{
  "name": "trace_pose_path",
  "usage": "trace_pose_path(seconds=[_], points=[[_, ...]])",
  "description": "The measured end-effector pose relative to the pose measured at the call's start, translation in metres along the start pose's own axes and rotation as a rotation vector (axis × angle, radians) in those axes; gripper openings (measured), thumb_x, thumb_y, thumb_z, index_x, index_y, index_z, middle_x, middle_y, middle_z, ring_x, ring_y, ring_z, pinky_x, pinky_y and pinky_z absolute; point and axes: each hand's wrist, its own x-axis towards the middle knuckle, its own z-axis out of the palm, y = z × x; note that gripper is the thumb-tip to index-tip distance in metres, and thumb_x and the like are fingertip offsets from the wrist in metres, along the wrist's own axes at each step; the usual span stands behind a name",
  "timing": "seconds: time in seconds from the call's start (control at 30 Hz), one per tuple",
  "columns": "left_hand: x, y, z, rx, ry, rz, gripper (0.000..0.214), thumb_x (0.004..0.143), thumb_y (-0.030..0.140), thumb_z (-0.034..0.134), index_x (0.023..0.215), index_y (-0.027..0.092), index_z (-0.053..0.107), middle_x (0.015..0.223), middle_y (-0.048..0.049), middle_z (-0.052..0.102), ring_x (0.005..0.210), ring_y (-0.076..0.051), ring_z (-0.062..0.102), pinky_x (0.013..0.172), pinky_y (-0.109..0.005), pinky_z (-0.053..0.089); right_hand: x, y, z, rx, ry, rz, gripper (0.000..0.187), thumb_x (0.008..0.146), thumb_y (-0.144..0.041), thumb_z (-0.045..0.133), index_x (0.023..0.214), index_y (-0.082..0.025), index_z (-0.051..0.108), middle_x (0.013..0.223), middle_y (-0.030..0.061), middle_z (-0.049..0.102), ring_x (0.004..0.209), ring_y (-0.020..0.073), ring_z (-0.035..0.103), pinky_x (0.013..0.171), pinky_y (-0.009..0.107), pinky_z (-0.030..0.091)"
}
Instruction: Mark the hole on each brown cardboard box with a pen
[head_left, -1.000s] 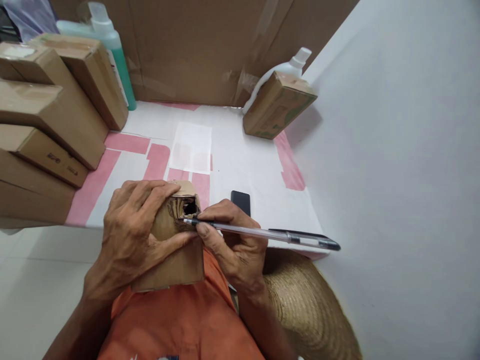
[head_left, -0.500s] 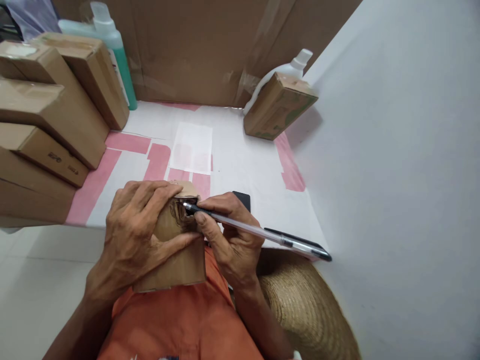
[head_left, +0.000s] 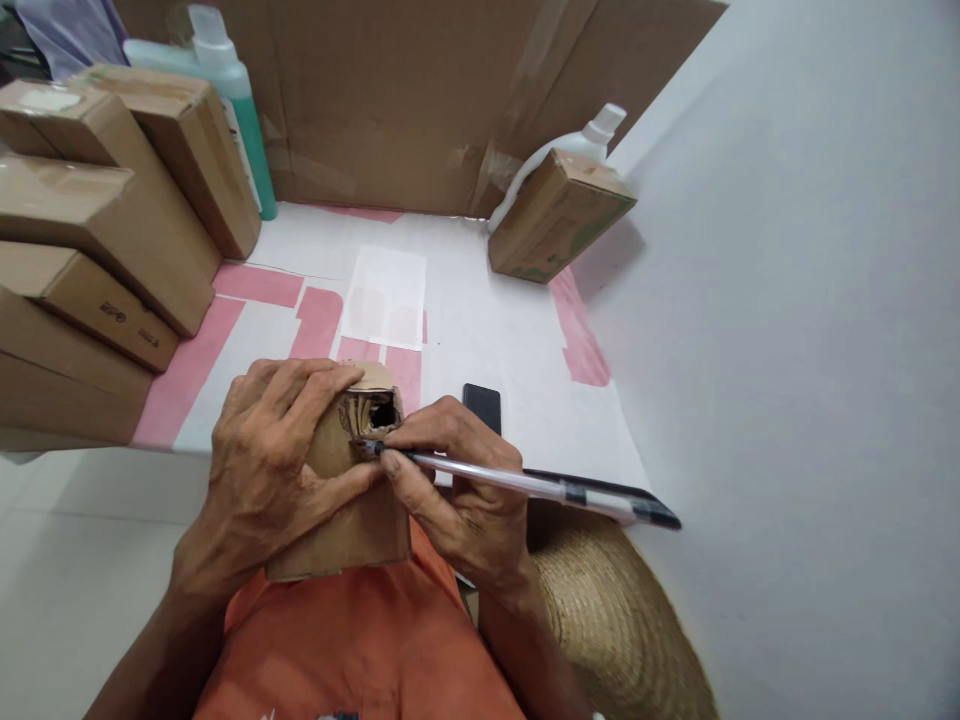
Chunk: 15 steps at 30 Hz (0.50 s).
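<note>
My left hand [head_left: 277, 460] is wrapped over a small cardboard box [head_left: 352, 540], which leans against my orange shirt at the table's near edge. A ragged hole [head_left: 384, 412] with torn, layered edges is open in the box's upper part. Between thumb and fingers of my right hand [head_left: 461, 490] is a clear-barrelled pen [head_left: 487, 473], its cap pointing out to the right. The pen's tip end touches or lies very close to the lower left rim of the hole.
Cardboard boxes [head_left: 112, 230] are stacked at the left beside a green liquid bottle [head_left: 255, 140]. Another box [head_left: 559, 215] stands before a white bottle [head_left: 600, 130] at back right. A black phone-like object [head_left: 482, 405] and white paper [head_left: 384, 298] lie on the table. A straw hat [head_left: 607, 610] sits below, near the wall.
My right hand has drawn the pen tip out of the hole and down to its lower rim, uncovering the dark opening. My left hand and the box have barely moved.
</note>
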Motion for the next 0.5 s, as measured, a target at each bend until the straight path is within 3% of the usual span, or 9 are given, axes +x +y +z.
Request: trace_pose_path(seconds=[0.3,0.5], points=[[0.002,0.000,-0.001,-0.006,-0.003,0.004,0.050,0.096,0.047,0.074,0.139,0.026,0.060,0.129,-0.0132,0.076,0.116,-0.040,0.070,0.099,-0.058,0.054,-0.003,-0.007,-0.008,-0.063,-0.020,0.029,0.012,0.098,-0.011,0.072,0.095,-0.023,0.070,0.083,-0.0024,0.066,0.072,0.0123,0.063,0.062,0.026,0.050],[0.003,0.002,-0.001,0.010,0.010,0.014,0.054,0.096,0.054,0.078,0.137,0.024,0.059,0.125,-0.0143,0.076,0.115,-0.040,0.070,0.101,-0.058,0.054,-0.006,-0.005,-0.016,-0.158,0.033,0.016,0.016,0.097,-0.008,0.069,0.092,-0.024,0.066,0.081,-0.0032,0.062,0.068,0.0121,0.058,0.058,0.026,0.048]])
